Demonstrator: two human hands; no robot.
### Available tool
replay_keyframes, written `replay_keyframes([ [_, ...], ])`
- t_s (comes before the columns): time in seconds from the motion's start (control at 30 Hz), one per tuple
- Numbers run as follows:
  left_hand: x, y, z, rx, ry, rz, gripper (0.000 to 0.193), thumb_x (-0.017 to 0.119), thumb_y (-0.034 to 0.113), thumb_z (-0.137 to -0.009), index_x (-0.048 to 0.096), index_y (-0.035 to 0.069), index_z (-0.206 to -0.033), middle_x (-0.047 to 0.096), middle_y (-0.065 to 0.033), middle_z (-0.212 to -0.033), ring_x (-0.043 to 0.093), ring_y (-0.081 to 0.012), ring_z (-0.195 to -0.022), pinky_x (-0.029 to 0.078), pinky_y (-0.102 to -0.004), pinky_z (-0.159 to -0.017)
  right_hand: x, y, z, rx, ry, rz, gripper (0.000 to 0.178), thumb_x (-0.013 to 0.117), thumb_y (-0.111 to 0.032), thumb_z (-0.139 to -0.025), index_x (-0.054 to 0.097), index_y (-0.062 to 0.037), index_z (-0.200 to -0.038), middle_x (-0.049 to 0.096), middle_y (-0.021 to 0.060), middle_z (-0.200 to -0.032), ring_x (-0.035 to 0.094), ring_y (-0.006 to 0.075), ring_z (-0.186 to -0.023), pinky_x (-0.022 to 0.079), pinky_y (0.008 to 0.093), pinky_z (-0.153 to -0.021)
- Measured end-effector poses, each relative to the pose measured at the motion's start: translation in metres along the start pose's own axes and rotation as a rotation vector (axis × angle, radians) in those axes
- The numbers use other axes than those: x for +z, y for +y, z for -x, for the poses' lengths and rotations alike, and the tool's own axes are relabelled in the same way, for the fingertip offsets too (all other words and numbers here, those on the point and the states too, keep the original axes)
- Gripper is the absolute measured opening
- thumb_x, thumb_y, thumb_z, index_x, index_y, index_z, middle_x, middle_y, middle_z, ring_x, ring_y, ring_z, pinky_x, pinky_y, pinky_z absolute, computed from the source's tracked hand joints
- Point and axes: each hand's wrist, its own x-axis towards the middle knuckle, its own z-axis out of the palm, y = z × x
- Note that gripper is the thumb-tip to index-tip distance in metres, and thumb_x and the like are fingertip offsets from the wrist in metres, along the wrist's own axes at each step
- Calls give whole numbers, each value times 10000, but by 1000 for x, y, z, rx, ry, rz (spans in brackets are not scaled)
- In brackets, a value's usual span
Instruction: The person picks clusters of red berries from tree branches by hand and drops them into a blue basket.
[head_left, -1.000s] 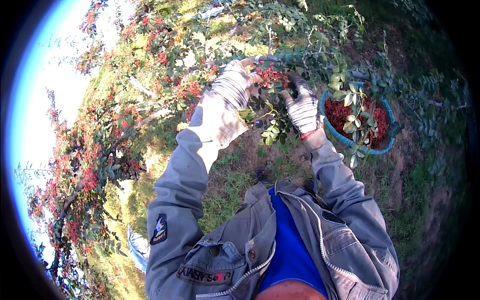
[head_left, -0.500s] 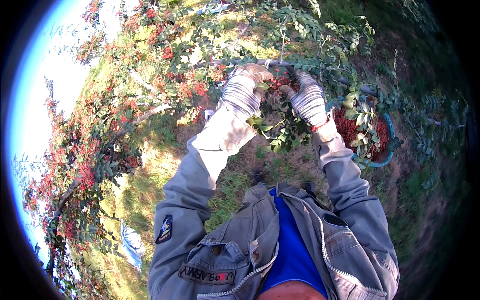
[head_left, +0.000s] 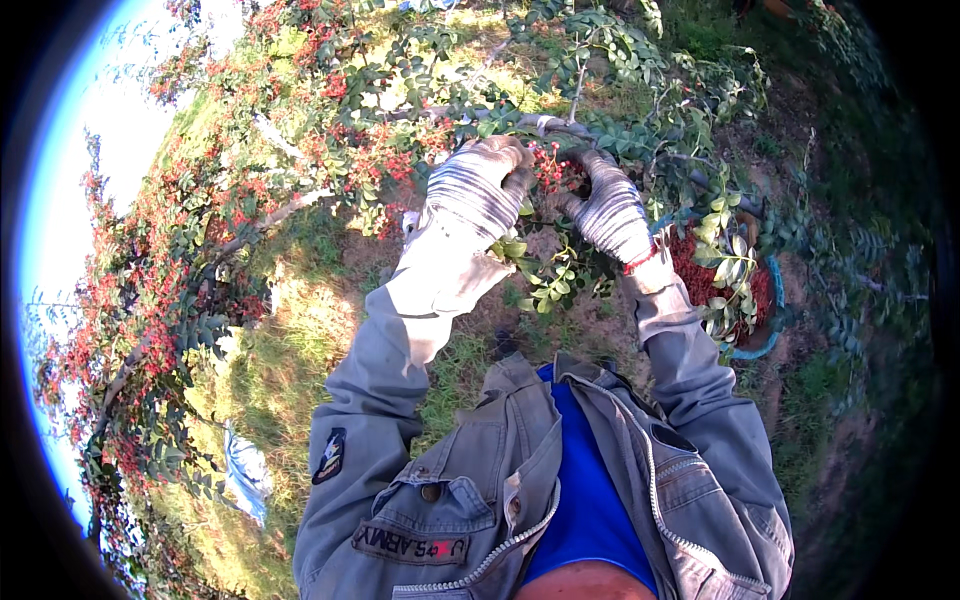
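In striped, soiled work gloves, both my hands are raised at a leafy branch (head_left: 548,122). A small cluster of red berries (head_left: 548,168) shows between them. My left hand (head_left: 478,188) is closed beside the cluster, fingers curled toward the thumb; anything inside them is hidden. On the other side, my right hand (head_left: 608,208) has its fingers and thumb bent round the cluster's right edge, the fingertips partly in shade. Green leaves (head_left: 550,275) hang just below my hands.
A teal-rimmed basket (head_left: 776,300) of picked red berries (head_left: 700,268) stands at the right, partly behind a leafy sprig (head_left: 730,250). Berry-laden branches (head_left: 150,330) fill the left side. A pale blue-white sheet (head_left: 246,475) lies on the grass at lower left.
My left hand has shifted slightly left and down, and the gap between my hands has widened a little. The berry cluster shows more plainly between them.
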Motion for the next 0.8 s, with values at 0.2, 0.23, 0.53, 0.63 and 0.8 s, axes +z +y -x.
replay_keyframes([
  [0.2, 13, -10, -2, 36, 137, 12, 111, 643, 116, -816, 676, 51, -899, 661, -125, -910, 627, -309, -888, 506, -386, -789, 2, 2, -6, 45, -58, 110, 658, 805, -218, -653, 521, -50, -1222, 614, 172, -1103, 603, 327, -1013, 490, 391, -872],
  [0.23, 11, -10, 1, 22, 132, -7, 109, 647, 112, -813, 677, 51, -898, 662, -125, -916, 628, -308, -890, 507, -385, -789, 7, 2, -6, 6, -53, 138, 704, 812, -271, -645, 504, -55, -1240, 607, 172, -1121, 589, 334, -1039, 482, 395, -883],
  [0.53, 10, -11, 8, 31, 173, 13, 82, 650, 67, -805, 674, 43, -879, 655, -144, -891, 636, -318, -854, 507, -393, -755, 6, -18, -4, 142, -34, 173, 696, 825, -183, -618, 526, -115, -1242, 660, 158, -1022, 638, 317, -941, 508, 402, -809],
  [0.63, 8, -4, 3, -31, 96, 10, 100, 639, 123, -826, 670, 49, -885, 652, -140, -887, 631, -329, -843, 504, -395, -754, 11, -14, -5, -47, 127, 229, 628, 821, -148, -597, 573, -98, -1171, 660, 144, -978, 644, 313, -897, 510, 399, -787],
  [0.8, 11, -11, 2, -14, 75, -27, 123, 630, 157, -836, 672, 54, -886, 655, -141, -906, 631, -326, -857, 510, -397, -762, 22, -4, -5, -83, 204, 256, 492, 799, -113, -595, 600, -53, -1041, 653, 138, -938, 647, 306, -856, 511, 402, -750],
])
